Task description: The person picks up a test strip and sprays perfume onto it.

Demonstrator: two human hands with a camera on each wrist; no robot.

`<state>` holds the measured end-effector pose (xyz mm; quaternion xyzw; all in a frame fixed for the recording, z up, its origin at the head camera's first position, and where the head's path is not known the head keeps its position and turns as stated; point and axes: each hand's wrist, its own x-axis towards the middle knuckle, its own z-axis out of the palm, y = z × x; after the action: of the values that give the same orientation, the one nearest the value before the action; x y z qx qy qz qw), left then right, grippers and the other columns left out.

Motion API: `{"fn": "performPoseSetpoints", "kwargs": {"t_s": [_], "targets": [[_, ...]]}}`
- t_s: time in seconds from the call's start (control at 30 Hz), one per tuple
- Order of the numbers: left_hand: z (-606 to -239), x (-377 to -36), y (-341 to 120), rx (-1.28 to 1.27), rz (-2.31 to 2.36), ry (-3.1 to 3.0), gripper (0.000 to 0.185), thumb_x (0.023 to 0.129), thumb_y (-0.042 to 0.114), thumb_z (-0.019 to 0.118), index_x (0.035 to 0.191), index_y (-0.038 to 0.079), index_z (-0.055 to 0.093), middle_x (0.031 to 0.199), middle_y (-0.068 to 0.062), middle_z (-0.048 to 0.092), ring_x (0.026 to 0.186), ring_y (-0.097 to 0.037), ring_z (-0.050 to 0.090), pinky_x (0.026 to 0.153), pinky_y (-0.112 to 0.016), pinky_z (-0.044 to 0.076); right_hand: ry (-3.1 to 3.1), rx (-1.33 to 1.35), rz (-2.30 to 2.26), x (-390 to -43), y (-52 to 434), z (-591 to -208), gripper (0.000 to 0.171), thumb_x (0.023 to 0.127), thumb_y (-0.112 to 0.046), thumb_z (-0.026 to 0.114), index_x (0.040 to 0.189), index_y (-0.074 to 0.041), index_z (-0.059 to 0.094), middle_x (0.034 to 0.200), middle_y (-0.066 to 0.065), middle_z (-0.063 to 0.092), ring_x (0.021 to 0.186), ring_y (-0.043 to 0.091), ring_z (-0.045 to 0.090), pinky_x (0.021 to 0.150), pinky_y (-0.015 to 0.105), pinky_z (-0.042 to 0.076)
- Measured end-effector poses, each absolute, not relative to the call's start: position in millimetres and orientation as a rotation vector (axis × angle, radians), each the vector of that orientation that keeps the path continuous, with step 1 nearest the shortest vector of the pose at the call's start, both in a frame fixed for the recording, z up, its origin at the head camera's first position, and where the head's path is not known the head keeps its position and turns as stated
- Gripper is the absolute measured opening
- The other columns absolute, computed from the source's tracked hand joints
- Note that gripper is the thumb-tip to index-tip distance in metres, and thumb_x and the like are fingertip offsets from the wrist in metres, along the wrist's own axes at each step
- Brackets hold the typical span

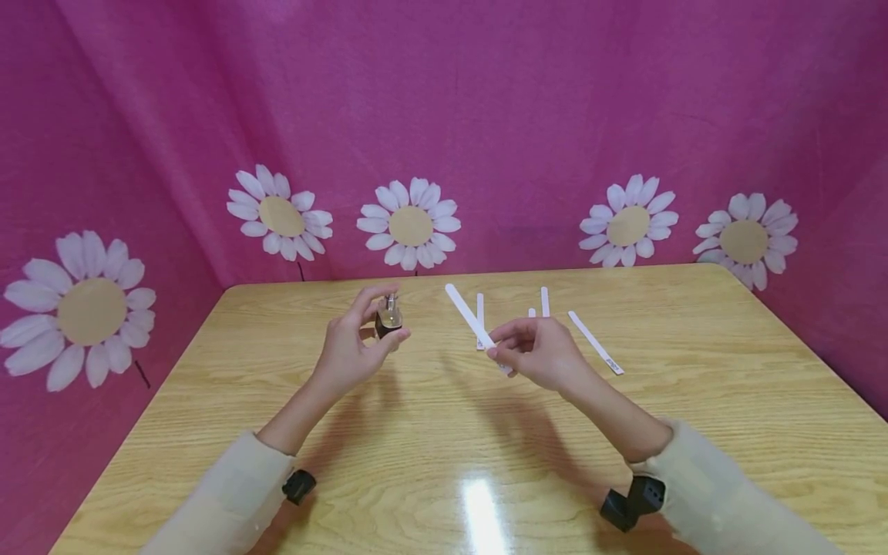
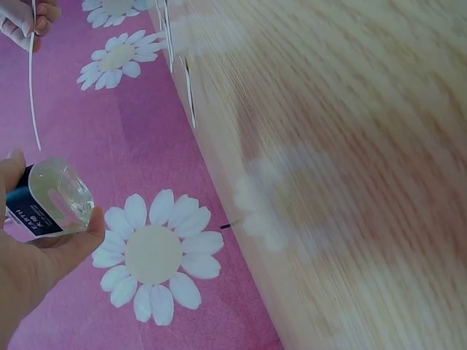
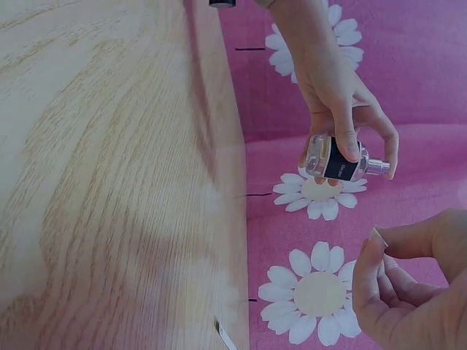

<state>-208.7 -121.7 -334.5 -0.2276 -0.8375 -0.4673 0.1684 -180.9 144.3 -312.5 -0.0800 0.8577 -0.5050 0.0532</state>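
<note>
My left hand grips a small clear glass perfume bottle with a dark label, raised above the table. In the right wrist view its index finger rests on the sprayer top; thumb and other fingers hold the bottle's body. Opposite it, my right hand pinches a white paper test strip near its lower end. The strip slants up toward the far left, its free end apart from the bottle. Pale liquid shows inside the glass in the left wrist view.
Several more white strips lie toward the back of the wooden table, among them one strip with printing at its near end, right of my right hand. Behind the table hangs a pink cloth with white daisies.
</note>
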Motion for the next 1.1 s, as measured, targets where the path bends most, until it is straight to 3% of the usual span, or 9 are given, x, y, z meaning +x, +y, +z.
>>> {"fn": "performPoseSetpoints", "kwargs": {"t_s": [0.17,0.4,0.8,1.1], "targets": [[-334.2,-207.2,-122.7,-0.586,-1.373,-2.395,0.055,0.083,0.012,0.075,0.131,0.019,0.050,0.115,-0.017,0.070,0.106,-0.031,0.068,0.082,-0.048,0.059,2.601,-0.244,-1.531,-179.3,145.1,-312.7,0.022,0.086,-0.006,0.068,0.104,0.005,0.068,0.083,0.011,0.070,0.066,0.006,0.061,0.060,0.024,0.058],[-335.6,-207.7,-127.6,-0.581,-1.473,-2.379,0.060,0.085,0.009,0.072,0.137,0.023,0.045,0.113,-0.017,0.070,0.102,-0.030,0.069,0.086,-0.045,0.058,2.625,-0.264,-1.521,-179.7,153.9,-315.5,0.023,0.086,-0.007,0.069,0.105,0.006,0.067,0.083,0.013,0.071,0.064,0.006,0.060,0.059,0.023,0.057],[-338.0,-206.2,-138.8,-0.599,-1.502,-2.365,0.061,0.088,0.007,0.068,0.141,0.021,0.040,0.118,-0.019,0.067,0.103,-0.031,0.068,0.090,-0.042,0.057,2.618,-0.217,-1.529,-181.8,180.2,-319.4,0.031,0.086,-0.011,0.071,0.110,0.006,0.065,0.077,-0.001,0.071,0.063,0.003,0.061,0.061,0.024,0.057],[-340.5,-207.8,-145.5,-0.601,-1.665,-2.361,0.062,0.089,0.003,0.066,0.142,0.021,0.039,0.117,-0.023,0.065,0.112,-0.031,0.064,0.083,-0.027,0.059,2.607,-0.135,-1.555,-186.5,206.5,-329.9,0.035,0.086,-0.010,0.070,0.113,0.011,0.061,0.073,-0.010,0.067,0.064,-0.002,0.061,0.064,0.028,0.060]]}}
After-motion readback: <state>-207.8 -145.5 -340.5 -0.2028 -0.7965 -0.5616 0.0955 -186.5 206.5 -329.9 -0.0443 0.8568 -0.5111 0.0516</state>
